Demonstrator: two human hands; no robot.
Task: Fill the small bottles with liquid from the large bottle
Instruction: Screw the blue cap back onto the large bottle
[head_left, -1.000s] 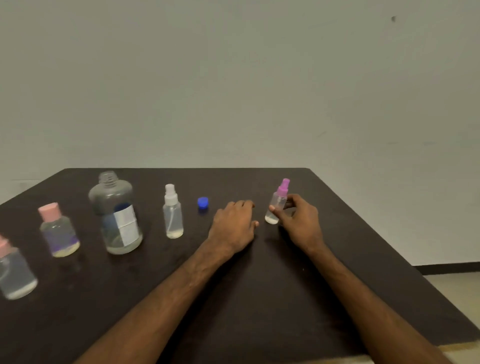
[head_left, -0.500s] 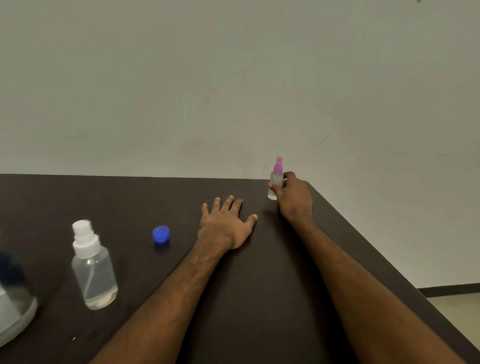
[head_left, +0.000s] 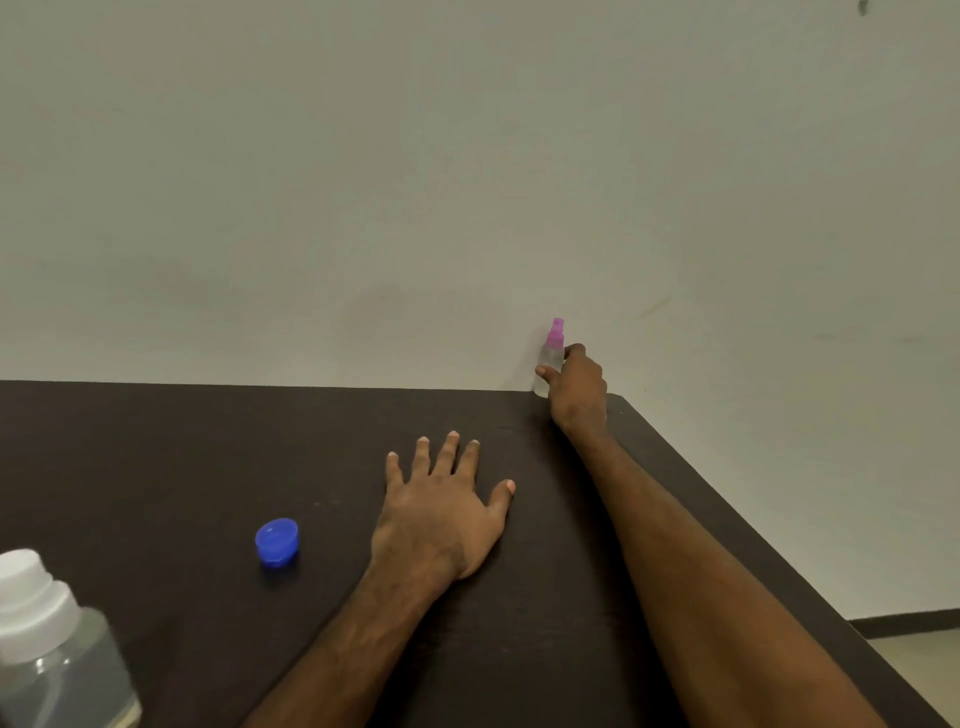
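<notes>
While right hand (head_left: 579, 387) grips pink-capped spray bottle (head_left: 550, 358), left hand (head_left: 441, 514) flat on table (head_left: 156, 457)

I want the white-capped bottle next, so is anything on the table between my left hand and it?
Yes: the blue cap lies on the table roughly midway between your left hand, which rests flat, and the white-capped bottle at the lower left edge of view. Nothing else visible lies between them.

My right hand (head_left: 579, 387) covers the lower side of the pink-capped small bottle (head_left: 551, 354), whose fill level is too small to read, while the blurred white-capped bottle (head_left: 52, 649) is cut off by the left and bottom edges.
</notes>
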